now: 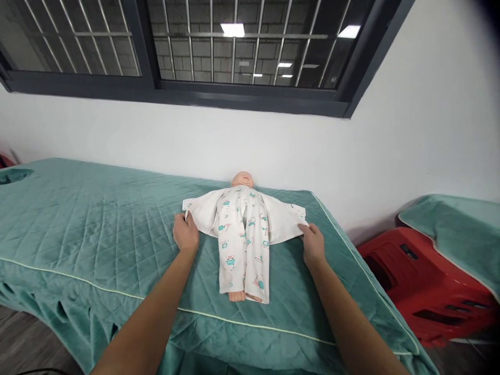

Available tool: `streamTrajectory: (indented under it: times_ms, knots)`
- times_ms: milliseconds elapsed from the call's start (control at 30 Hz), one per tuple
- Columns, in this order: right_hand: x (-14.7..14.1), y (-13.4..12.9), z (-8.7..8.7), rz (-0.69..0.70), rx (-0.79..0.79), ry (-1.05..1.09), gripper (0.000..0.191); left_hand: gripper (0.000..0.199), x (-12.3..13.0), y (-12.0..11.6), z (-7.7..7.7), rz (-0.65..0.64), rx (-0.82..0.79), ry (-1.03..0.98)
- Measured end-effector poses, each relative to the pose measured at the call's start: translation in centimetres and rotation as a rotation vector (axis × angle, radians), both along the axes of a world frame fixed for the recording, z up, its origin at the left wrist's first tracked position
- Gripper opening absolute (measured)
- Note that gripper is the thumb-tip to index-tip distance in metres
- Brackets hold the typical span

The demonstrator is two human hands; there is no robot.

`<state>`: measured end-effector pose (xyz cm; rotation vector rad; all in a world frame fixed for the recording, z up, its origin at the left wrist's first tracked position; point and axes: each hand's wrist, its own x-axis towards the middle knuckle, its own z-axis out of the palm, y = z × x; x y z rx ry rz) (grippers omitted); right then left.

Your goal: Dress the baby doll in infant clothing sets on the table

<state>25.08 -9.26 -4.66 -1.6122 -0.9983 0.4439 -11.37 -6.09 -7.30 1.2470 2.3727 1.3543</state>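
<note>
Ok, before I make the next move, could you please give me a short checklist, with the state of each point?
1. Left hand at the edge of the clothes: ok.
2. Right hand at the opposite edge: ok.
3. Doll lying on the bed: ok.
4. Its head uncovered: ok.
5. Both feet fully uncovered: not ok, one is partly covered.
6. Position of its arms: cannot tell, hidden.

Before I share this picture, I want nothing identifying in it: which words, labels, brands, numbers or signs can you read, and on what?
None can be read.
White printed baby outfit: teal and pink pictures; any lettering among them is too small to read.
Quilted green bed cover: no lettering visible.
Barred window: bars and bright light patches, no legible sign.
</note>
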Motion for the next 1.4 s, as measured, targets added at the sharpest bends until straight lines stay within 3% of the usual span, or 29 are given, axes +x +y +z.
streamTrajectory:
  times_ms: [100,167,200,333,400,467,567,733,833,933,1000,1100,1167,1233,1300,1367,1400]
  knots:
    - [-1.9,0.7,2.0,0.16,0.172,0.249,0.022,0.043,0.1,0.1,0.0,-0.017,-0.007,0.001]
    - [-3.9,1.3,4.1,0.346,0.352,0.461,0.019,0.046,0.1,0.1,0.0,-0.031,-0.014,0.006]
    - [-4.9,1.5,5.3,0.417,0.388,0.456,0.017,0.048,0.2,0.0,0.1,-0.036,-0.018,0.007]
    - [-8.8,1.0,8.8,0.748,0.181,-0.074,0.015,0.051,0.3,-0.2,0.3,-0.066,-0.032,0.005]
    - [-9.9,0.0,9.1,0.923,0.095,-0.437,0.014,0.051,0.3,-0.3,0.4,-0.084,-0.036,-0.002]
    - [-10.5,-1.1,8.7,0.976,0.083,-0.707,0.014,0.05,0.3,-0.3,0.4,-0.1,-0.037,-0.008]
    - [-10.4,-2.6,7.7,0.916,0.11,-0.78,0.012,0.049,0.3,-0.3,0.4,-0.119,-0.036,-0.011]
    - [-10.0,-4.3,7.1,0.848,0.108,-0.669,0.015,0.046,0.4,-0.5,0.8,-0.153,-0.031,-0.015]
    - [-9.8,-4.7,7.2,0.76,0.047,-0.449,0.019,0.039,0.7,-0.7,1.1,-0.214,-0.019,-0.021]
    - [-9.3,-3.6,8.0,0.737,-0.06,-0.165,0.021,0.038,1.2,-0.9,1.5,-0.369,0.05,-0.113]
    - [-8.9,-1.9,8.9,0.717,-0.09,0.0,0.023,0.044,1.6,-1.1,2.3,-0.438,0.116,-0.283]
    - [-8.5,2.4,9.8,0.62,-0.02,0.154,0.025,0.047,2.9,-1.3,5.0,-0.478,0.196,-0.438]
    - [-8.6,5.9,9.8,0.541,0.019,0.174,0.024,0.045,4.2,-1.4,7.4,-0.594,0.221,-0.274]
    - [-8.9,9.4,9.2,0.477,0.009,0.121,0.025,0.038,5.6,-1.3,9.4,-0.973,0.22,0.107]
    - [-9.6,12.2,8.4,0.424,-0.027,-0.024,0.028,0.029,6.5,-0.9,10.5,-1.248,0.206,0.43]
    - [-10.4,13.9,7.7,0.384,-0.067,-0.189,0.033,0.029,6.6,0.0,10.5,-1.36,0.197,0.497]
    - [-10.8,14.3,7.5,0.375,-0.089,-0.244,0.035,0.031,6.4,0.6,10.2,-1.345,0.2,0.441]
